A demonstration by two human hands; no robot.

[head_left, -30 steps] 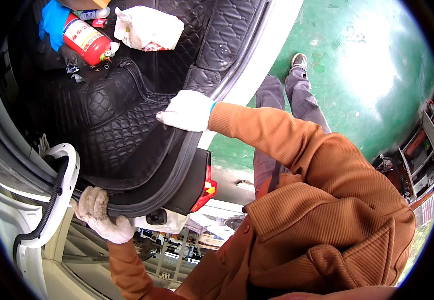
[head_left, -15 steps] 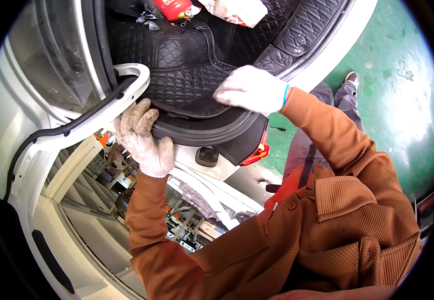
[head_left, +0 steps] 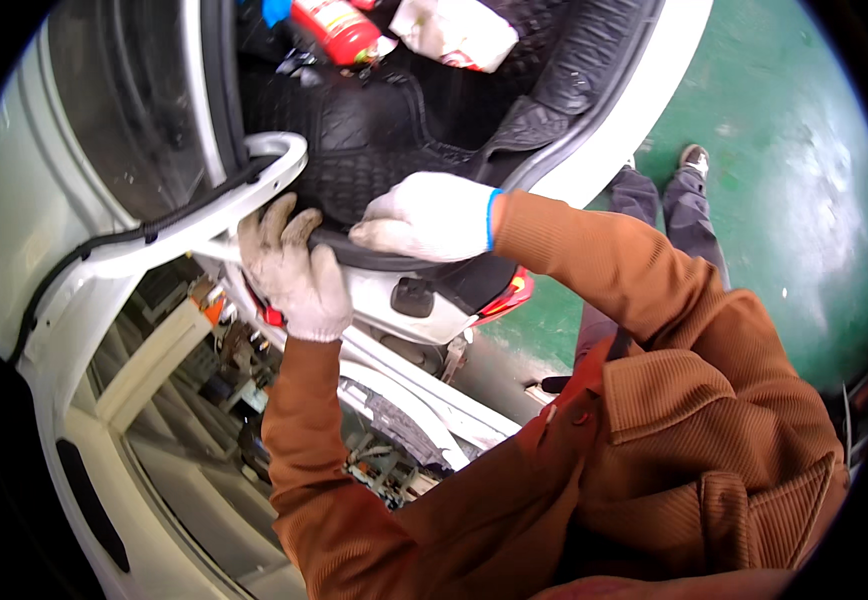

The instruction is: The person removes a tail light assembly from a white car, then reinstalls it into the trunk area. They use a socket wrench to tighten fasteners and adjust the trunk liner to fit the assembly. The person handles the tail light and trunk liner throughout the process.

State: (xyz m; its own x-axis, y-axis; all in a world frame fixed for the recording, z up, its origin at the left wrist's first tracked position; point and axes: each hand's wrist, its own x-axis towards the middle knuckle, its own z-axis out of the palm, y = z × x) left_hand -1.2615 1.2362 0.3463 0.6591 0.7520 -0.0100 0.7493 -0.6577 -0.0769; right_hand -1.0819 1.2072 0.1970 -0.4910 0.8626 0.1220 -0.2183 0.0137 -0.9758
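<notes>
In a white glove, my right hand (head_left: 426,217) is closed, its curled fingers at the black rubber seal (head_left: 379,258) along the front rim of a car trunk; its fingertips are partly hidden. My left hand (head_left: 296,272), in a soiled white glove, rests with fingers spread over the left end of that rim, beside the white hinge arm (head_left: 274,165). Behind both hands, a black quilted trunk liner (head_left: 354,120) covers the trunk floor and sides. Just below the seal is a small dark latch recess (head_left: 414,297) in the white body panel.
A red fire extinguisher (head_left: 339,30) and a white bag (head_left: 454,33) lie deeper in the trunk. The raised tailgate (head_left: 84,430) is at the left. A red tail light (head_left: 509,297) sits at the rim's right. Another person's legs (head_left: 689,205) stand on the green floor (head_left: 794,230).
My right hand has moved left and slightly down along the rim, toward my left hand. My left hand has shifted only slightly. The view has also moved a little.
</notes>
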